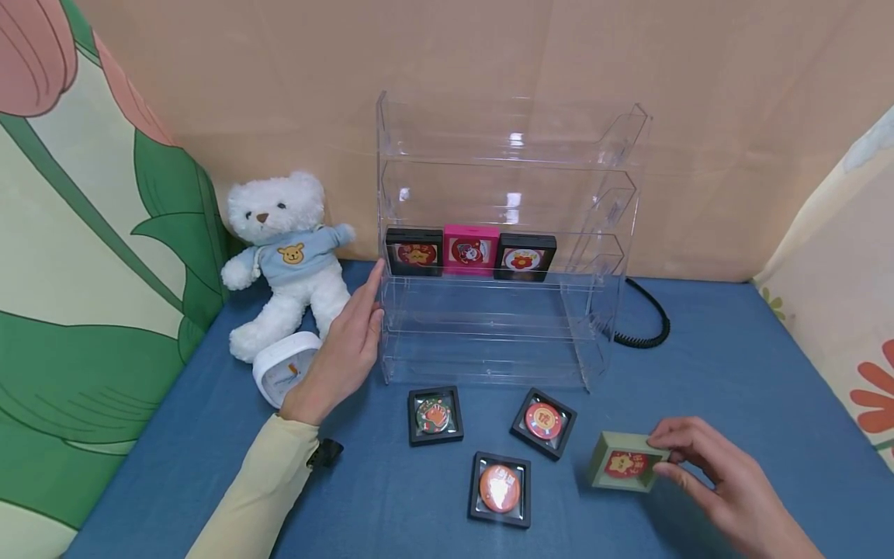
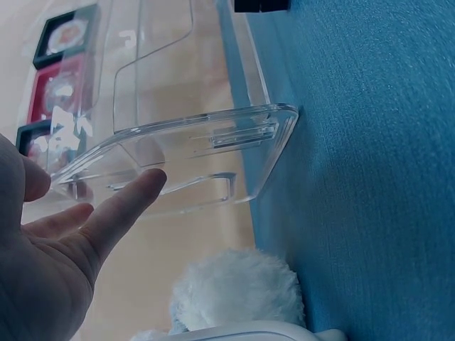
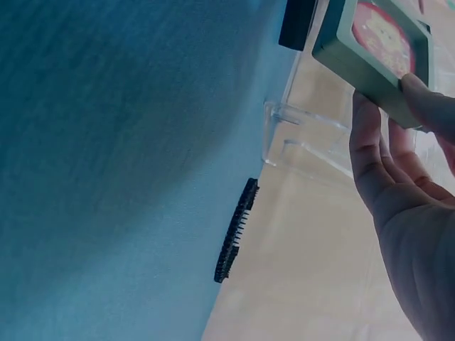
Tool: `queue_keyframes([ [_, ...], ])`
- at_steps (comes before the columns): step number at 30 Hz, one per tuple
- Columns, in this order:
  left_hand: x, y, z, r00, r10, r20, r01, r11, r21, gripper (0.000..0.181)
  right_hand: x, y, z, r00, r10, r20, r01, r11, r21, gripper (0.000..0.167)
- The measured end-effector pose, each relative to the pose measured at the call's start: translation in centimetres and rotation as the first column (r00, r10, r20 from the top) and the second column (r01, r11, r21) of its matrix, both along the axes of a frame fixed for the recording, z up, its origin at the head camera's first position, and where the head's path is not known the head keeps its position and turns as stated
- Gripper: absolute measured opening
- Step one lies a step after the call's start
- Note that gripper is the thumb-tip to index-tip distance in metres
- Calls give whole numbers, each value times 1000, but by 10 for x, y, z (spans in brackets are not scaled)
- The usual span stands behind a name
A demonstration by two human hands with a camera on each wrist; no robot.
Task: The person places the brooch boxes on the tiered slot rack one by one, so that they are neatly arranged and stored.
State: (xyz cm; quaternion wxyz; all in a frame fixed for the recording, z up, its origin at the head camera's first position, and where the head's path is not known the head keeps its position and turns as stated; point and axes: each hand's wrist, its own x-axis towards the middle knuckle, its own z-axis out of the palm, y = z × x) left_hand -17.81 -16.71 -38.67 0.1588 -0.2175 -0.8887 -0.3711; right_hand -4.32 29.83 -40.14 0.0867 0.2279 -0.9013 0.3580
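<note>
Green box (image 1: 626, 466), lower right, is pinched in the fingers of the right hand (image 1: 729, 477). Left hand (image 1: 342, 349), fingers straight, is beside the clear rack (image 1: 482, 307), where three boxes (image 1: 471, 250) already stand, centre. Three black cases (image 1: 500, 491), lower centre, seem left too.

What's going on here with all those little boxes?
A person is using both hands. The right hand holds a small green box by its edge. The left hand, fingers stretched out, is at the side of a clear rack. On one of its shelves, a pink box stands between two black boxes. Three more black cases lie on the blue tabletop in front. A white teddy bear is beside the rack.
</note>
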Motion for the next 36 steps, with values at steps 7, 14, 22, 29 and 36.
queue_keyframes([
  [7, 0, 0, 1, 1000, 1, -9, -1, 1000, -4, 65, -4, -3, 6, 997, -33, -65, 34, 999, 21, 62],
  [14, -1, 0, 1, 1000, 3, -6, -3, 1000, -3, 68, -11, -7, 16, 991, -62, -117, 63, 998, 2, 59],
  [22, -1, 0, 1, 1000, 4, -9, -4, 1000, -2, 68, -18, -12, 25, 982, -91, -163, 87, 996, -28, 59],
  [29, -1, 0, 0, 1000, 7, 1, -7, 1000, -8, 67, -24, -14, 29, 979, -79, -188, 72, 996, -42, 60],
  [36, 0, 0, 1, 1000, 8, 4, -8, 1000, -8, 67, -28, -15, 33, 972, -95, -213, 86, 995, -52, 61],
])
